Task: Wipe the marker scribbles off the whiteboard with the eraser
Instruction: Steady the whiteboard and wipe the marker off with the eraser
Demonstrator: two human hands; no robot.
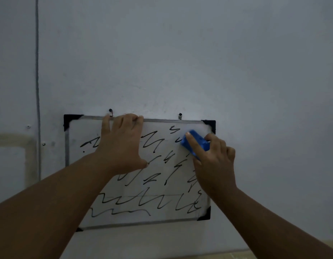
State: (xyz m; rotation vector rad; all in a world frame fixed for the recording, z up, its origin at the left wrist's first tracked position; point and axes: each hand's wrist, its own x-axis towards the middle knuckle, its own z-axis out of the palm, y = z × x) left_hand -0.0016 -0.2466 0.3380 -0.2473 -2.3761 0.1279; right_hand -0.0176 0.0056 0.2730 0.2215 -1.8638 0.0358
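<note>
A small whiteboard (162,217) with a metal frame and black corner caps hangs on the wall, covered in black marker scribbles (150,179). My right hand (212,161) grips a blue eraser (196,141) and presses it against the board's upper right area, where a patch near the corner looks wiped. My left hand (122,143) lies flat on the upper middle of the board, its fingertips hooked over the top frame. My arms hide parts of the lower left and right edges of the board.
Two hooks (110,110) hold the board to the pale wall (180,53). A thin vertical cable (37,90) runs down the wall to the left. A discoloured rectangular patch (12,161) marks the wall at far left.
</note>
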